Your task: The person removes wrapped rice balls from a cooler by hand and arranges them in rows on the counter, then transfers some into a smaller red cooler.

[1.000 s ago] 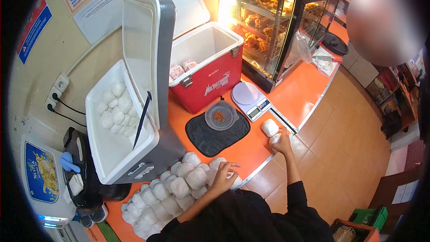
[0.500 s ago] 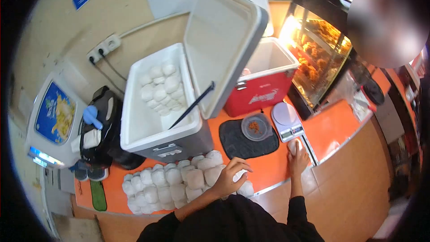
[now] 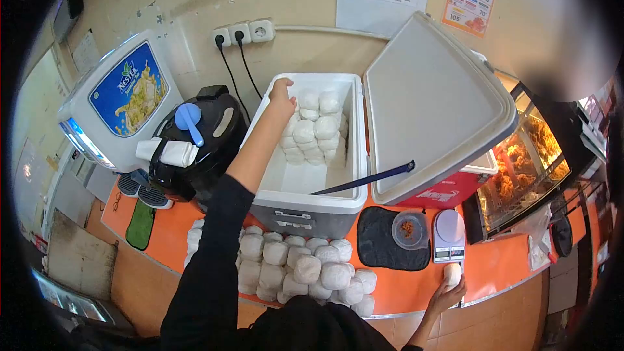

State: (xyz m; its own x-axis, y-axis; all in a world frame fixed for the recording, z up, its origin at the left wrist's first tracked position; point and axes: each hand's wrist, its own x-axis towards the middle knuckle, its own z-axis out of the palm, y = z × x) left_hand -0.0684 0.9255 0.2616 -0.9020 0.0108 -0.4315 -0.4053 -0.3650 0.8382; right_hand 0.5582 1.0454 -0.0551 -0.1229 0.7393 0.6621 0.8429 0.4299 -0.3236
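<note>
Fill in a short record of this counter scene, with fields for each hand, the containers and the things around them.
Left hand: reaching into the far left corner of the open grey cooler; grip unclear
Right hand: cupped around a single bundle at the counter edge
Cooler contents: white wrapped bundles at the far end
Counter: orange, carrying a bundle pile
Nearby: black mat, bowl, scale, rice cooker, red cooler

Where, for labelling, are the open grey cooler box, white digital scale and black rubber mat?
Open grey cooler box (image 3: 305, 218): head view, front wall.
White digital scale (image 3: 447, 223): head view, round platform.
Black rubber mat (image 3: 376, 250): head view, bare left part.
</note>
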